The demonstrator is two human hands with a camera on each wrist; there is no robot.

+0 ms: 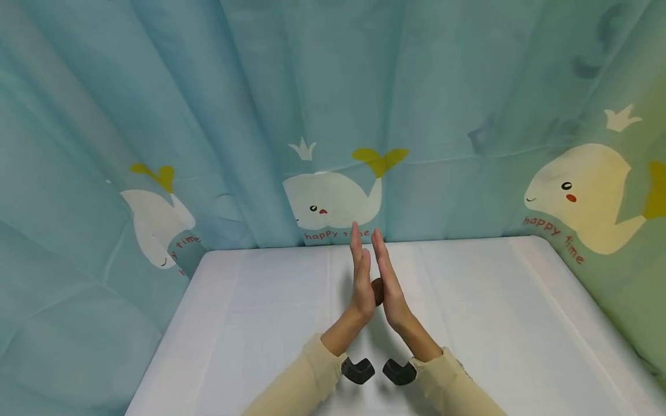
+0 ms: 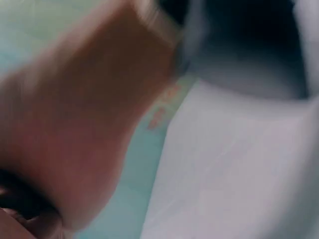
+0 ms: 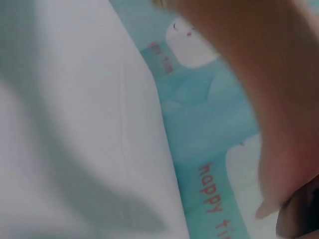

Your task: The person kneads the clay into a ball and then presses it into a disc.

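Observation:
Between the two palms sits a small, dark brown, rounded object [image 1: 377,292], its ends hidden by the hands. My left hand [image 1: 362,286] presses it from the left with straight fingers pointing up and away. From the right, my right hand [image 1: 391,289] presses against it with its fingers just as straight. The fingertips lean toward each other, a narrow gap between them. In the left wrist view the dark object [image 2: 22,199] shows at the lower left beside the blurred heel of a hand. The right wrist view has the dark object [image 3: 299,214] at its lower right corner.
Both hands are above a white-covered table [image 1: 270,300], their shadows falling on it. A blue-green curtain [image 1: 442,115] with printed whales hangs behind the table and along its sides. A dark wrist camera [image 1: 358,371] sits at the left cuff, another wrist camera [image 1: 399,372] at the right.

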